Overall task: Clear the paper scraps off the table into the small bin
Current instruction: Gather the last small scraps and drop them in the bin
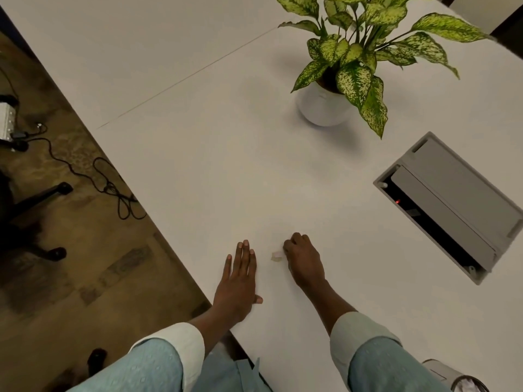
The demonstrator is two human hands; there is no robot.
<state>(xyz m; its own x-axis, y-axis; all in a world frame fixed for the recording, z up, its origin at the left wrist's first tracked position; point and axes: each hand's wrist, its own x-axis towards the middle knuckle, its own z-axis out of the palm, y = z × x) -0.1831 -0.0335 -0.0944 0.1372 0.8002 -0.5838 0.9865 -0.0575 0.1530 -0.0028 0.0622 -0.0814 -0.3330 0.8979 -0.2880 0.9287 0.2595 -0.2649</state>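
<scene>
Pale scrap [276, 256] lay on the table [198, 171] between the flat, fingers-together left hand [237, 281] and the curled right hand [304, 261] touching it; a firm pinch seemed best before carrying to the bin [464, 381].

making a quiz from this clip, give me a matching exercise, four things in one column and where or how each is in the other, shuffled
Things:
1. left hand
2. right hand
3. plant
4. bin

Places or states:
a. at the bottom right corner, only partly in view
b. flat on the table, fingers straight
c. in a white pot at the far side
d. curled, fingertips at a paper scrap

Pairs: 1-b, 2-d, 3-c, 4-a
</scene>
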